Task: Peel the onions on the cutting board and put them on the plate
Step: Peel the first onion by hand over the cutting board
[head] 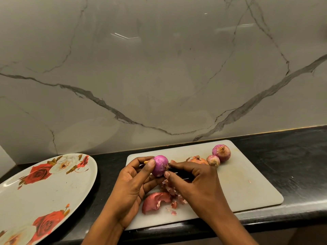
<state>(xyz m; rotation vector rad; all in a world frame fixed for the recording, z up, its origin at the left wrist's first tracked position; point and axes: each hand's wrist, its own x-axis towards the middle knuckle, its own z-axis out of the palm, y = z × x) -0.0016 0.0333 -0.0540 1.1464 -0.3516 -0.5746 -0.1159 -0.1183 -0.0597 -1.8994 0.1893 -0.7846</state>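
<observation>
My left hand (131, 188) grips a partly peeled purple onion (160, 165) just above the white cutting board (244, 184). My right hand (198, 183) is curled round what looks like a small dark knife (183, 174), with its thumb at the onion's root end. Most of the knife is hidden by the fingers. Three unpeeled onions lie at the back of the board: a larger purple one (222, 152), a small one (213, 160) and a brownish one (197, 159) partly behind my right hand. The flowered plate (53, 188) on the left holds no onions.
Loose reddish onion skins (154, 200) lie on the board's front part, under my hands. The board and plate sit on a black counter (292, 165) against a marble wall. The counter's front edge runs just below the board.
</observation>
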